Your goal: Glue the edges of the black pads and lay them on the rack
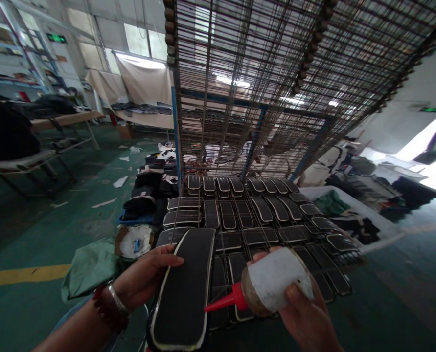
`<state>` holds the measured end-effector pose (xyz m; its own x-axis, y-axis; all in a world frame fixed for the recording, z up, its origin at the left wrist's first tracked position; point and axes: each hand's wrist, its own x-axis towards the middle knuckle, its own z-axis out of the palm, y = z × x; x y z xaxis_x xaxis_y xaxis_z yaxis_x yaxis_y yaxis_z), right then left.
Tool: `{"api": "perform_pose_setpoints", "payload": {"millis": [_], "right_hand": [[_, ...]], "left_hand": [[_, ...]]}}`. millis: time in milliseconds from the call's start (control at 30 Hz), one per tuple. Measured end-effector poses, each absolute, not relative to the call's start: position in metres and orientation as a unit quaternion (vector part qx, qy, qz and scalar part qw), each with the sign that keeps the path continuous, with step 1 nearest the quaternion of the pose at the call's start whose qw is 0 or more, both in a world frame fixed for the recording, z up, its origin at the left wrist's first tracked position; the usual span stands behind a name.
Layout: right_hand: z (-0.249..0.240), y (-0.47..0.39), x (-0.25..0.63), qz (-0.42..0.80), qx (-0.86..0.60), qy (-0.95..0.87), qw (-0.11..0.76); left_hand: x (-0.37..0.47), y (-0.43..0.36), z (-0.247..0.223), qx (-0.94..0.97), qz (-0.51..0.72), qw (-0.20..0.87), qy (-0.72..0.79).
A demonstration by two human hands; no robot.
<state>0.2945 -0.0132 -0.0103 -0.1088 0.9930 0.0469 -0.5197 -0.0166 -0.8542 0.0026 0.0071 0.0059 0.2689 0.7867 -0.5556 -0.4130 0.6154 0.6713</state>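
Well L of pale-edged blk. panel [186, 288]: 1 green bag [89, 269]; at panel's L edge, L hand [146, 276] gripping it, thumb on top face, fingertips below hidden, at near side of wire rack [175, 132]; panel prob. light & fairly stiff, poss. tacky at rim, best held by edge approx. midway. Just R of panel: 1 squeeze bottle [276, 281], red nozzle [225, 301] at panel's R edge (contact unclear), prob. soft-walled, best held round body, as R hand [308, 313] has it, fingers wrapped; well R of panel: 1 white bin [382, 239].
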Motion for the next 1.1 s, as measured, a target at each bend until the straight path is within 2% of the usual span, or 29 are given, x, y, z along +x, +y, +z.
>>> {"api": "perform_pose_setpoints", "payload": {"millis": [400, 500, 633, 700, 833, 933, 1100], "right_hand": [[-0.028, -0.022, 0.294, 0.642, -0.315, -0.342, 0.610], [-0.034, -0.025, 0.283, 0.670, -0.311, -0.288, 0.610], [-0.036, -0.015, 0.268, 0.750, -0.306, -0.164, 0.563], [-0.032, -0.002, 0.264, 0.731, -0.318, -0.123, 0.591], [-0.014, 0.028, 0.262, 0.647, -0.336, -0.209, 0.652], [-0.004, 0.047, 0.262, 0.610, -0.328, -0.296, 0.658], [-0.003, 0.064, 0.260, 0.582, -0.313, -0.342, 0.668]], "left_hand": [[0.000, 0.005, 0.006, 0.122, 0.457, 0.722, 0.505], [-0.001, 0.006, -0.001, 0.117, 0.476, 0.706, 0.511], [0.003, 0.006, -0.008, 0.135, 0.502, 0.686, 0.509], [0.008, 0.005, -0.010, 0.148, 0.502, 0.680, 0.514], [0.021, -0.005, -0.010, 0.174, 0.470, 0.725, 0.473], [0.031, -0.013, -0.010, 0.178, 0.447, 0.773, 0.414], [0.044, -0.018, -0.005, 0.195, 0.424, 0.795, 0.388]]}}
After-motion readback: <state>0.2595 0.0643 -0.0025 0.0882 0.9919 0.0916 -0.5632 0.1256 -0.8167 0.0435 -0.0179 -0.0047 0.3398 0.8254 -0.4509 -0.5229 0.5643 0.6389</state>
